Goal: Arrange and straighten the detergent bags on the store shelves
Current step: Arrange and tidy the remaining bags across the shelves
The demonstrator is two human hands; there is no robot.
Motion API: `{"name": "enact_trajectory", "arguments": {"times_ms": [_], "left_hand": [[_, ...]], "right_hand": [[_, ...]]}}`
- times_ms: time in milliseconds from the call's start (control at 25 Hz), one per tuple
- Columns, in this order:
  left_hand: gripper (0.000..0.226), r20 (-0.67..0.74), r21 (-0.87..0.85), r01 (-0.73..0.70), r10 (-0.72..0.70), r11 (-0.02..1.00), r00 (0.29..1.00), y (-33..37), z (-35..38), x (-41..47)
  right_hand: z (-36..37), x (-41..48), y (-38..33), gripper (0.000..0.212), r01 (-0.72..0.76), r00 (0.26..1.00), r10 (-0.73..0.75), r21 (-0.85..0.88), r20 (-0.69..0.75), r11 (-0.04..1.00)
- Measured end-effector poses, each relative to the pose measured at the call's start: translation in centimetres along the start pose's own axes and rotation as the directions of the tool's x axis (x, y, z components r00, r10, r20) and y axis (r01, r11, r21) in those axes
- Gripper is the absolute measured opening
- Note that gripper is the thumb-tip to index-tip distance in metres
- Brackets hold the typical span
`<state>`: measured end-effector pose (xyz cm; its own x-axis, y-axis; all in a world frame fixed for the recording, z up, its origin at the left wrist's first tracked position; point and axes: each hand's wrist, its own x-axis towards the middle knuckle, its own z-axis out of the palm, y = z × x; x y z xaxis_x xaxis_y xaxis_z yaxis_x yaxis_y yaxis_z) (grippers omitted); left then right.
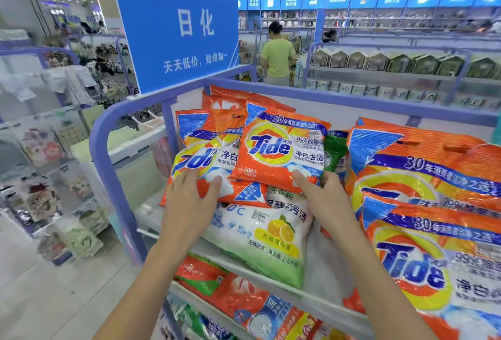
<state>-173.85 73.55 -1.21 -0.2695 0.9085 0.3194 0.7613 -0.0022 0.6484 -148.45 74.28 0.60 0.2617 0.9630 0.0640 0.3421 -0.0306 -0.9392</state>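
On the top shelf [320,304] lie several orange Tide detergent bags. My right hand [325,196] grips the lower right corner of a small orange Tide bag [282,149], which is raised and tilted above the pile. My left hand [189,204] presses flat, fingers spread, on the lower edge of another small Tide bag [200,160] to its left. Under both lies a white and green lemon detergent bag [265,234]. A green bag [336,155] is wedged behind my right hand. Large Tide bags [423,204] fill the shelf's right side.
A blue sign [179,22] stands at the shelf's left end above the purple rail [108,133]. More bags sit on the lower shelf [244,301]. A person in a green shirt [276,57] stands in the far aisle. The aisle floor [54,299] is to the left.
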Motion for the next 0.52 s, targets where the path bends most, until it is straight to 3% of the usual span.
{"name": "enact_trajectory", "arguments": {"times_ms": [120,280,520], "left_hand": [[0.065,0.032,-0.048,0.137,-0.136,0.989,0.990,-1.1,-0.6,2.4],[0.101,0.265,-0.296,0.369,-0.296,0.881,0.918,-2.9,-2.0,5.4],[0.110,0.408,-0.134,0.420,-0.336,0.898,0.849,-5.0,-2.9,8.5]], "right_hand": [[0.5,1.7,-0.3,0.070,-0.040,0.999,0.039,-0.024,-0.019,0.999],[0.0,2.6,-0.6,0.031,-0.078,0.995,0.069,0.151,0.069,0.985],[1.6,0.6,-0.7,0.055,-0.096,0.995,0.075,0.418,0.065,0.904]]}}
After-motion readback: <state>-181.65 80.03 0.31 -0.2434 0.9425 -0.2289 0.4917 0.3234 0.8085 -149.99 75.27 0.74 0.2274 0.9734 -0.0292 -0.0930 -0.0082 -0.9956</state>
